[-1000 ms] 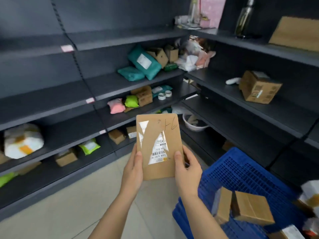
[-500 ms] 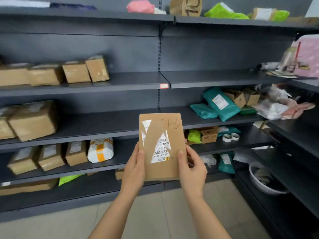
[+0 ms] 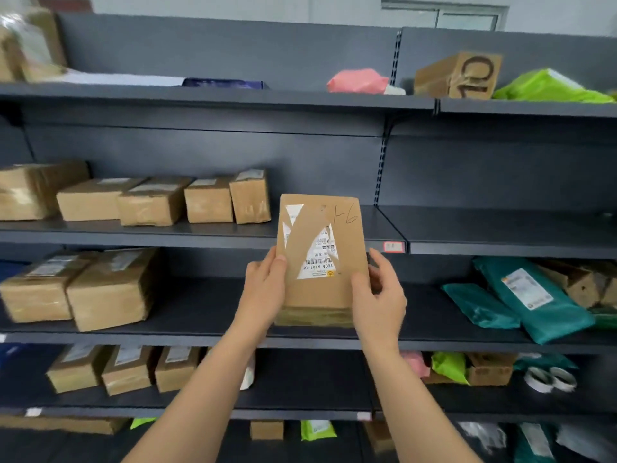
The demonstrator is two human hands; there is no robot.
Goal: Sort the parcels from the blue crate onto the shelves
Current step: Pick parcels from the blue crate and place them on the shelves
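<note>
Grip: left hand (image 3: 265, 289) and right hand (image 3: 379, 295) pinch the flat parcel (image 3: 320, 262) by its 2 side edges.
Advice: hold it level; seat it fully on the shelf (image 3: 380, 225) at 12 o'clock.

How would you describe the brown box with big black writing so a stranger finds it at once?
Start at the top shelf of the dark grey metal shelving, just right of the upright post. A brown cardboard box stands there between a pink plastic bag and a bright green plastic bag. Only it bears large black handwritten marks.
</note>
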